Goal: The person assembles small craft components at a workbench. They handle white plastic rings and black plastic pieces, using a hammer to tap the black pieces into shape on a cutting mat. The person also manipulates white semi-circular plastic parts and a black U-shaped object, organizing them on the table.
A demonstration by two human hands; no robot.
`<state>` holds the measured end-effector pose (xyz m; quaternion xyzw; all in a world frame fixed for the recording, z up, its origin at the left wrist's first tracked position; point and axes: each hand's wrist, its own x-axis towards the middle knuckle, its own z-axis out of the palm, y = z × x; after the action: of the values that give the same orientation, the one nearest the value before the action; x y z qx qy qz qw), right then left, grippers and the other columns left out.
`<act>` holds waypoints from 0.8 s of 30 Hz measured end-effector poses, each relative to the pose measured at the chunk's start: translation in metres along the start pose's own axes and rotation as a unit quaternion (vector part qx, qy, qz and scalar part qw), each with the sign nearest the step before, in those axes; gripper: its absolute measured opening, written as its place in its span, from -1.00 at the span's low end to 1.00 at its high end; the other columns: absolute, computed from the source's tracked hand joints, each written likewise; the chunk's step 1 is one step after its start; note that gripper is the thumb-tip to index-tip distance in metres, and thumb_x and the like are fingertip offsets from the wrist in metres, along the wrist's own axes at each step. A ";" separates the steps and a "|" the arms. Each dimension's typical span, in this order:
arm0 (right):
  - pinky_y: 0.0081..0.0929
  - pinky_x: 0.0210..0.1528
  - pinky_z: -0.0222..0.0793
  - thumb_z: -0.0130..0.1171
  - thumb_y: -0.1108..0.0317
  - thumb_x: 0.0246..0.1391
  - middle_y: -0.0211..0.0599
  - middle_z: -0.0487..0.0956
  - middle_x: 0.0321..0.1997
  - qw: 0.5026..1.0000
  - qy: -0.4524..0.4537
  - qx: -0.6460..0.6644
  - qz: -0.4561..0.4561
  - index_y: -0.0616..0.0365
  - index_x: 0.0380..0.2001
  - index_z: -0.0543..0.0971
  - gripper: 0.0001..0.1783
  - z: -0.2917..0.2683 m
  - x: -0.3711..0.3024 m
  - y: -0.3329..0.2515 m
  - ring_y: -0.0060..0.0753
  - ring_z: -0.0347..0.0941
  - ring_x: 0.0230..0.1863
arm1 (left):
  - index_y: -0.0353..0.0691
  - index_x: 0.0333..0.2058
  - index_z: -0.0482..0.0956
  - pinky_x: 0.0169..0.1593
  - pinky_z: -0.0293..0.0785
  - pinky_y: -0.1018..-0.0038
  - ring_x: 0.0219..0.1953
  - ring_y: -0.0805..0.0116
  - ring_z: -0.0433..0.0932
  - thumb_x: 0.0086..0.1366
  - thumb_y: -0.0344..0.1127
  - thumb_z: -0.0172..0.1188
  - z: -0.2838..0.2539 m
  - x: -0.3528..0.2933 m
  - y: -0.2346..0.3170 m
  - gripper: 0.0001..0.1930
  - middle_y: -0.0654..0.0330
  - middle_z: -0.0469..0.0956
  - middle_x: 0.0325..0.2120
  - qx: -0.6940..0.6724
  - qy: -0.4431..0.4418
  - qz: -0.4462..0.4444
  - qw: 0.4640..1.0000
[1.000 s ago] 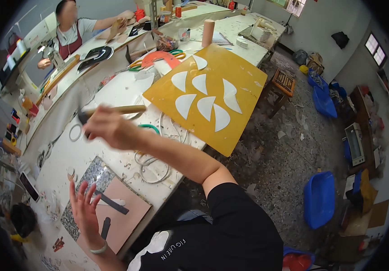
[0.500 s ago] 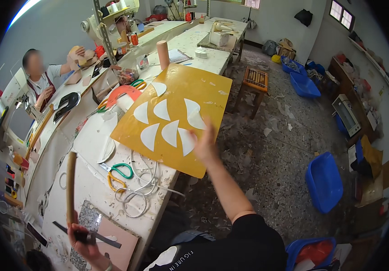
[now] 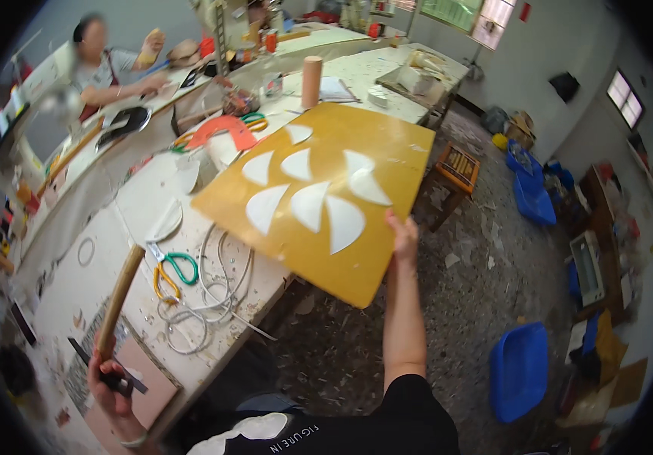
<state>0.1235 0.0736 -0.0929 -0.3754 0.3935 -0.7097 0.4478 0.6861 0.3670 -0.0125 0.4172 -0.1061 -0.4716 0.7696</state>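
Observation:
My left hand is closed round a hammer near its narrow dark metal head, with the wooden handle pointing up. On the right, my right hand grips the edge of a large mustard-yellow sheet, thumb on top and the other fingers partly hidden. Several white half-moon pieces lie spread over that sheet, and two overlap near my right thumb. The sheet rests partly over the white worktable and juts out past its right edge.
Scissors with green and orange handles lie beside a coiled white cord. A pinkish board sits below my left hand. Behind the sheet stands a pink-brown cylinder. Across the bench a co-worker sits. Right: a wooden stool, a blue tub.
My right hand has gone from over the white pieces to the sheet's right edge and grips it. The view has shifted. The co-worker's hand has come down to the bench.

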 end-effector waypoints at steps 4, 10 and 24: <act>-0.47 -0.05 0.47 0.09 0.37 0.23 -0.20 0.60 -0.11 0.999 -0.013 0.027 0.040 0.27 -0.04 0.51 -0.72 -0.069 0.065 -0.042 -0.35 0.55 -0.12 | -0.27 0.32 0.13 -0.29 0.69 0.59 -0.51 0.75 0.48 0.43 -0.35 -0.06 0.026 -0.017 -0.008 -0.48 -0.17 0.41 0.09 -0.023 -0.024 0.001 0.999; -0.35 0.04 0.45 -0.08 0.26 0.33 -0.12 0.53 0.06 0.986 -0.087 0.120 0.078 0.30 0.15 0.37 -0.57 -0.100 0.103 -0.102 -0.24 0.50 0.05 | -0.19 0.37 0.03 -0.21 0.70 0.51 -0.49 0.71 0.46 0.44 -0.35 -0.08 0.029 -0.024 -0.013 -0.44 -0.13 0.32 0.17 -0.054 -0.047 -0.026 0.997; -0.39 0.01 0.44 0.12 0.18 0.28 -0.27 0.53 0.07 0.999 0.026 0.025 -0.019 0.26 0.17 0.37 -0.49 -0.144 0.235 0.017 -0.33 0.51 0.00 | -0.21 0.31 0.20 -0.38 0.66 0.68 -0.57 0.80 0.40 0.42 -0.33 -0.02 0.033 -0.007 -0.015 -0.50 -0.06 0.47 0.03 -0.011 0.050 0.009 0.999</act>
<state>-0.0726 -0.1186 -0.1247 -0.3529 0.3796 -0.7371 0.4336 0.6542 0.3511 -0.0013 0.4309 -0.0662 -0.4448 0.7824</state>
